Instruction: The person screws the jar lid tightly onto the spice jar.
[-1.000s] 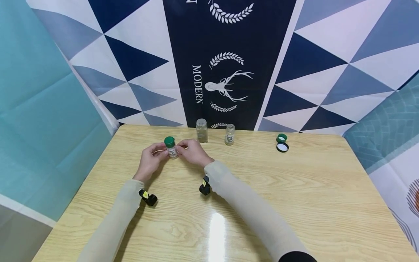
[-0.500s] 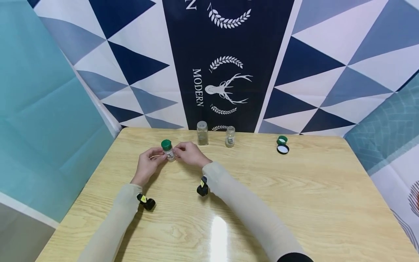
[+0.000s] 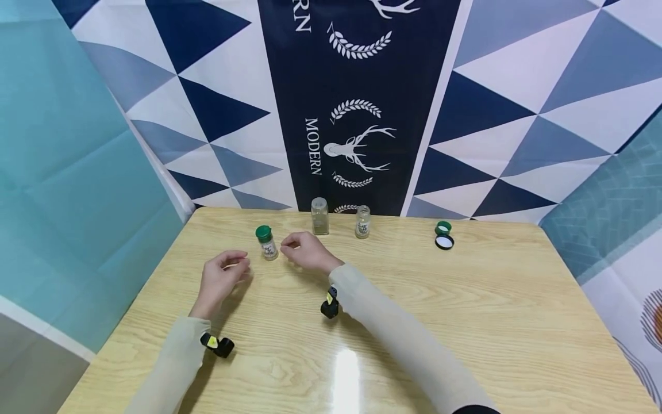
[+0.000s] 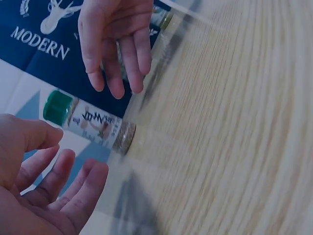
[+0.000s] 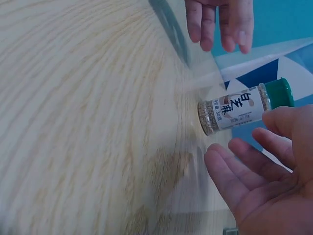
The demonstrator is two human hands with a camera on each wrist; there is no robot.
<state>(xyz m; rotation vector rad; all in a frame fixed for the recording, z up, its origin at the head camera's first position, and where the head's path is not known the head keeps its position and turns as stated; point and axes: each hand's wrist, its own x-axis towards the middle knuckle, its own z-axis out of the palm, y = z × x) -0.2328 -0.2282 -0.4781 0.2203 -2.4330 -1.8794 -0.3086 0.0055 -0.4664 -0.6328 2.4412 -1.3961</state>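
Observation:
A small spice jar (image 3: 268, 247) with a green cap and a white label stands upright on the wooden table, between the two hands. In the right wrist view pale seeds show through the glass of the spice jar (image 5: 234, 111). My left hand (image 3: 221, 280) is apart from it on the left, its fingers loosely bent and holding nothing. My right hand (image 3: 308, 252) is just right of the jar, fingers relaxed, with a narrow gap in the head view. Both palms face the jar in the wrist views.
Behind the right hand stand a taller square glass jar (image 3: 320, 217) and a small uncapped jar (image 3: 362, 223). Farther right on the table (image 3: 465, 322) lie a green cap (image 3: 443, 228) and a black-rimmed lid (image 3: 444, 242). A patterned cloth (image 3: 357, 115) hangs along the back edge.
Both hands have let go of the green-capped jar. The left hand has drawn back toward the lower left; the right has shifted slightly away to the right. The jar stays standing.

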